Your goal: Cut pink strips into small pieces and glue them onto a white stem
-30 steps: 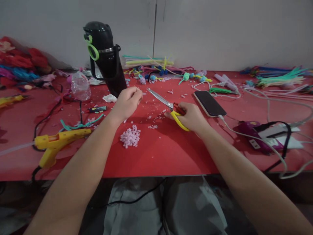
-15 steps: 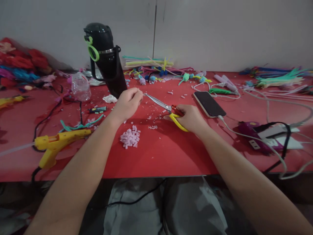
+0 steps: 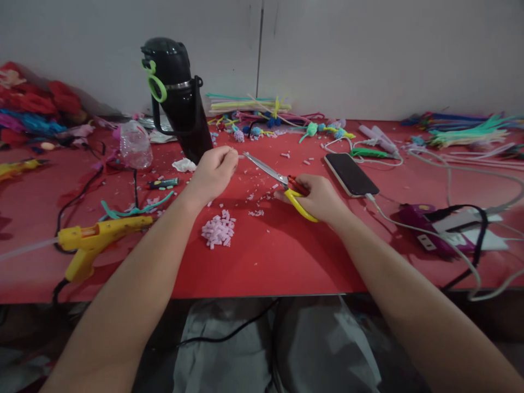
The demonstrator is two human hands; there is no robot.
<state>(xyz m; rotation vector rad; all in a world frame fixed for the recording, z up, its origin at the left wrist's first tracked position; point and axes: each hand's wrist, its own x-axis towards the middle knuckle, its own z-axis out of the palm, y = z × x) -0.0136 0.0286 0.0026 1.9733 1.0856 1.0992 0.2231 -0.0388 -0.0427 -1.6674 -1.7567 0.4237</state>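
My right hand grips yellow-handled scissors over the red table; the blades point up-left, tips almost touching my left hand. The fingers of that left hand are pinched together near the blade tips, and whatever small piece they may hold is too tiny to make out. A small heap of pale pink cut bits lies on the table just below my left wrist, with loose scraps scattered around it.
A black flask stands behind my left hand, a clear plastic bottle beside it. A yellow glue gun lies at left. A phone on a cable, a purple power strip, and pipe-cleaner bundles fill the right and back.
The scissors' tips swung left toward my left hand's fingertips. Both hands otherwise stayed in place.
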